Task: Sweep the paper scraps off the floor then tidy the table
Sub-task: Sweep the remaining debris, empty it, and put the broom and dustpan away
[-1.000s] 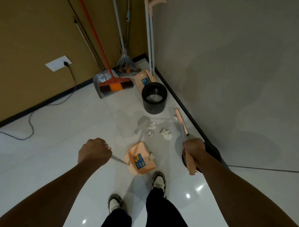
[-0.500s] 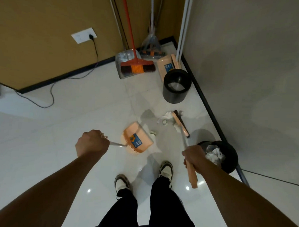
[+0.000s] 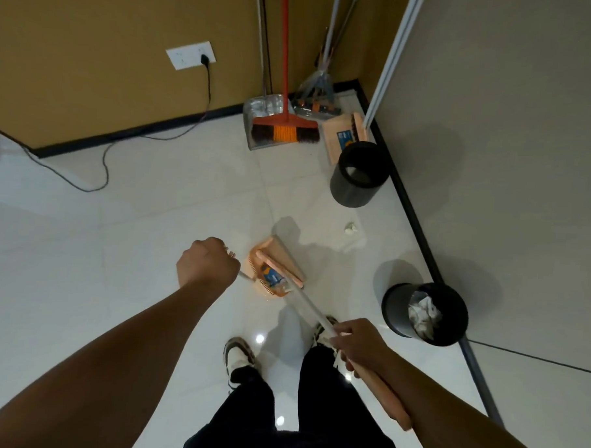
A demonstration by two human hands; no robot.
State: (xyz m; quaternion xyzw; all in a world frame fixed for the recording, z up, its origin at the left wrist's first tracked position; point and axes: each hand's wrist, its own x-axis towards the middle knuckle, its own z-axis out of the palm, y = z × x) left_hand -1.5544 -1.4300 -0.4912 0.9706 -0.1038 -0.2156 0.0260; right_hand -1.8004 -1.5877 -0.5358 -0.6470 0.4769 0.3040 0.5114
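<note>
1 crumpled white paper scrap [image 3: 350, 227] remains on the floor at 1 o'clock; the rest were swept since 1 second ago. Left hand [image 3: 208, 264] clamps the peach plastic dustpan [image 3: 274, 271] handle, right hand [image 3: 356, 341] the peach-handled broom [image 3: 317, 316], head now in the pan.

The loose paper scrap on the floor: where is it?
In the head view, the paper scrap lies right of centre, between the empty black bin and the peach dustpan.

Blue labels on both dustpans [image 3: 275, 273], lettering unreadable
</note>
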